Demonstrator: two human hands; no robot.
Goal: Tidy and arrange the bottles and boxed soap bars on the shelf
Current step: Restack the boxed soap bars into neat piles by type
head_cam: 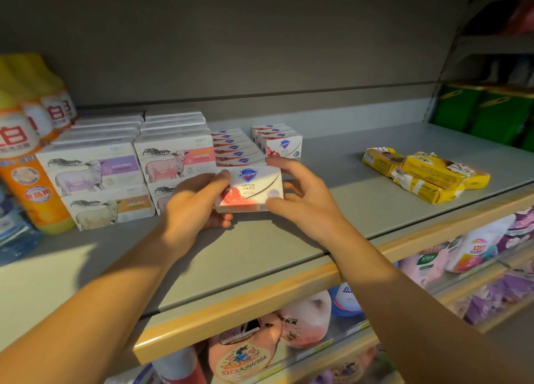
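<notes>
Grey shelf (pixel 332 198) — both hands' fingers clamp a soap box (pixel 250 188), sheep boxes (pixel 95 169) crowding left.

A grey shelf (pixel 332 216) with a pale wooden front edge carries the goods. At its left end stand orange-and-yellow bottles (pixel 27 164). Beside them sit stacked sheep-printed soap boxes (pixel 95 175) — two columns deep — then rows of small white Safeguard boxes (pixel 261 145). Well apart, toward the right, lie yellow wrapped soap bars (pixel 426 172), jumbled and touching one another.
</notes>
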